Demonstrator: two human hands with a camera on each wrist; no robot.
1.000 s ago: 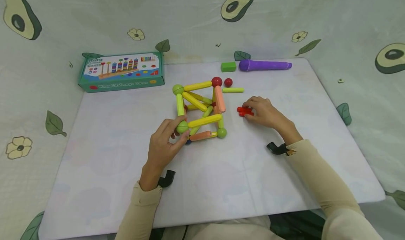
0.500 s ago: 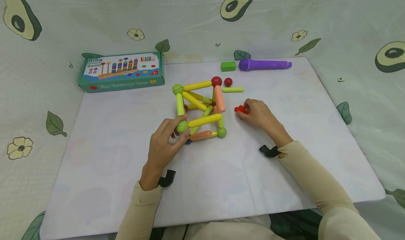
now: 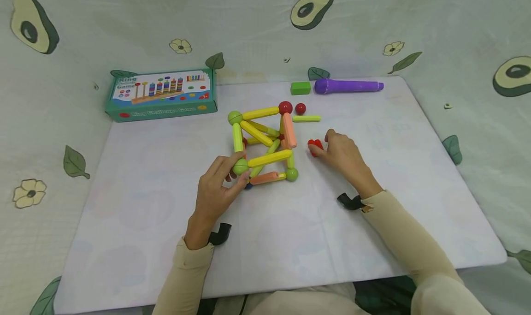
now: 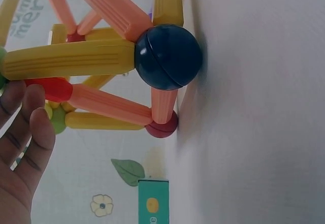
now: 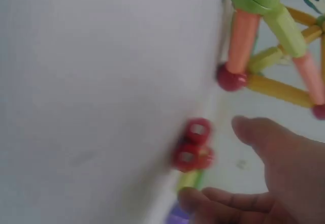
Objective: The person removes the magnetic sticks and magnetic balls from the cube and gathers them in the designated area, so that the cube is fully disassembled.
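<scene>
A box-like frame of yellow, green and salmon building sticks [image 3: 269, 158] joined by coloured balls stands mid-table. At its near left corner, my left hand [image 3: 215, 183] holds the light green ball [image 3: 240, 167] between thumb and fingers. The left wrist view shows a dark blue ball [image 4: 168, 57] at the frame's base. Right of the frame, three short red sticks [image 3: 315, 147] stand bunched together; their round ends face the camera in the right wrist view. My right hand [image 3: 344, 156] is beside them, thumb and fingers spread apart, with a gap to the red sticks [image 5: 186, 157].
Behind the frame lie a loose red ball [image 3: 300, 108], a light green stick [image 3: 306, 119], a green block [image 3: 300, 88] and a purple toy microphone [image 3: 348, 86]. A green game box [image 3: 162, 96] sits at the back left. A patterned cloth hangs behind the table [image 3: 145, 241].
My right hand has shifted left with the red sticks, which went from lying flat to standing bunched, and its fingers have come off them. The left hand stays on the green ball.
</scene>
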